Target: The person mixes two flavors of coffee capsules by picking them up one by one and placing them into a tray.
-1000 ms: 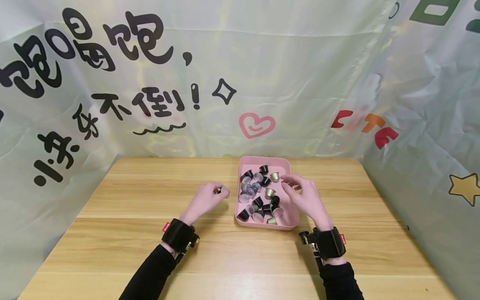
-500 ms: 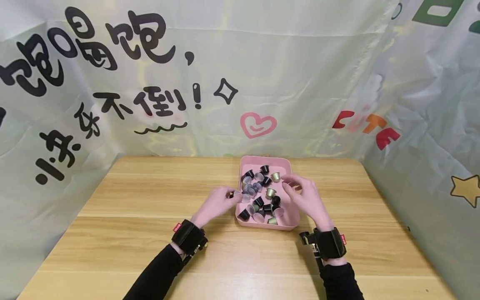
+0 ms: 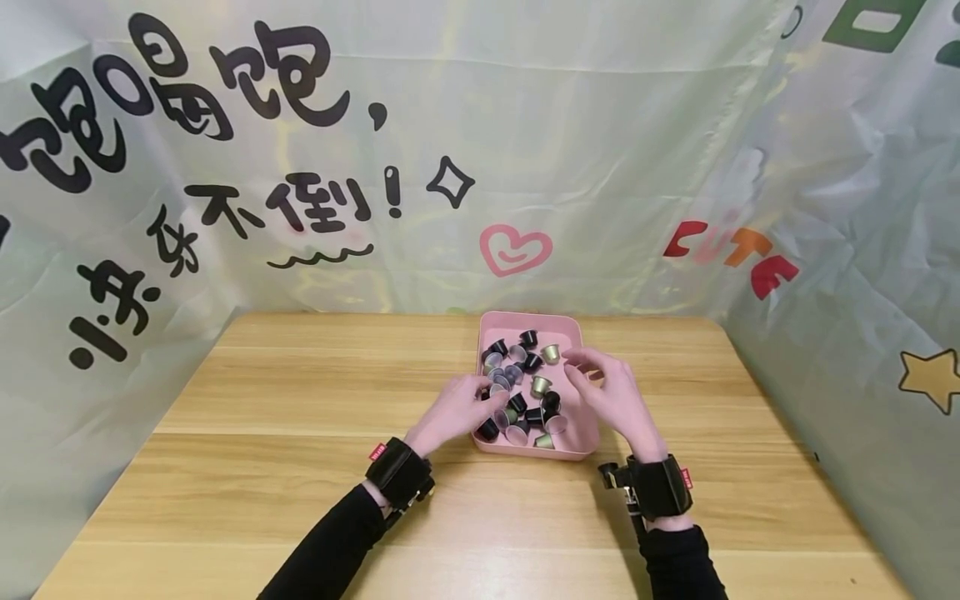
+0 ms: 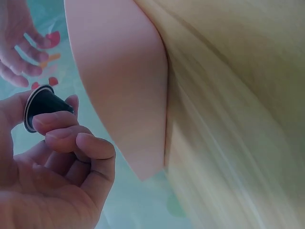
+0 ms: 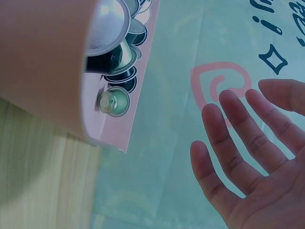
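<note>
My left hand (image 3: 457,410) is over the left side of a pink tray (image 3: 576,423) filled with several coffee capsules. In the left wrist view, thumb and fingers pinch a dark coffee capsule (image 4: 44,109) with a pale rim, tilted on its side. The head view mostly hides that capsule behind the hand. My right hand (image 3: 613,392) hovers at the tray's right edge, holding nothing. Its fingers spread loosely in the right wrist view, apart from the capsules. Inside the tray lie black capsules (image 3: 533,417), gold-green capsules (image 3: 541,386) and clear-looking upturned ones.
The tray stands near the back of a wooden table (image 3: 337,375). Behind the table hangs a printed cloth (image 3: 600,167), and more cloth encloses both sides. Each wrist wears a black strap (image 3: 400,472) with a small camera.
My left hand has moved right, from beside the tray to over its left side, still pinching the capsule. The right hand has stayed in place.
</note>
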The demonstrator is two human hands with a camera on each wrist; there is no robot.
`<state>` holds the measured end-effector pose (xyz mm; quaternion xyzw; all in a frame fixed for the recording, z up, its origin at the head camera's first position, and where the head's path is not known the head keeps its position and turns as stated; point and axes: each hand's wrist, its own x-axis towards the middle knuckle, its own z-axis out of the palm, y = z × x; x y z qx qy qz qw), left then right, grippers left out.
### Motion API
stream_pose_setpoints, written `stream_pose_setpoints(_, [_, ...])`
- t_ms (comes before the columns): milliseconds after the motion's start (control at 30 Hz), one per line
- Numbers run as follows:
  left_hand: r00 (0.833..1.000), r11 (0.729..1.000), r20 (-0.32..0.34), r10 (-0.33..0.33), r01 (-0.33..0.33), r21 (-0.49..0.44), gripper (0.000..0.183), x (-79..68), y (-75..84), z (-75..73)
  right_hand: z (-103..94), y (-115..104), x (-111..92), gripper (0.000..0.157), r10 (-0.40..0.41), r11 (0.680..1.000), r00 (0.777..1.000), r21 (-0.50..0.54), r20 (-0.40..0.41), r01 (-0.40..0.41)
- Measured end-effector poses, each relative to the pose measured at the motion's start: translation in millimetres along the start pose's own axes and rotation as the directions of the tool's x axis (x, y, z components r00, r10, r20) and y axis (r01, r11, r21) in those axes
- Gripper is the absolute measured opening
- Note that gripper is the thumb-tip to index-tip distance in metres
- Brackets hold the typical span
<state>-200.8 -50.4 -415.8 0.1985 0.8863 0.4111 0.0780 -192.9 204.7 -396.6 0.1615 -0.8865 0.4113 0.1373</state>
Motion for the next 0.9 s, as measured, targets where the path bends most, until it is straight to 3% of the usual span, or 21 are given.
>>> stream_pose_setpoints(533, [0.999, 0.994, -0.049, 0.019, -0.014, 0.108, 0.031, 5.6, 4.6, 12.3, -1.4, 0.7, -1.3, 0.027, 0.014, 1.000, 1.000, -0.024, 0.003, -0.014])
stream_pose_setpoints(700, [0.998, 0.994, -0.065, 0.016, -0.009, 0.105, 0.026, 7.7, 3.3, 12.7, -1.1, 1.2, -1.1, 0.027, 0.006, 1.000, 1.000, -0.016, -0.003, -0.007])
stream_pose_setpoints(900, [0.997, 0.999, -0.074, 0.000, 0.004, 0.048, 0.044, 6.1, 1.5, 8.4, -1.3, 0.6, -1.5, 0.028, 0.009, 1.000, 1.000, -0.006, -0.001, -0.009])
